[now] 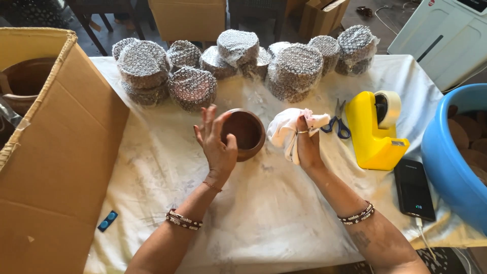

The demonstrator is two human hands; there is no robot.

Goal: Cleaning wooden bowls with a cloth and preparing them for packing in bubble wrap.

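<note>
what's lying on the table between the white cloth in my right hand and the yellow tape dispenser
A pair of blue-handled scissors lies between the white cloth and the yellow tape dispenser, as the head view shows.

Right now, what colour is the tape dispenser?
Bright yellow; the tape dispenser shows best in the head view.

Looks like a small home packing workshop for pottery, not a factory. Cloth-covered table w/ bubble-wrapped bundles stacked at 12 o'clock, tape dispenser & scissors at 2, open carton at 9, blue tub at 3 (round brown pieces inside). Chair legs beyond, at 11.
</note>
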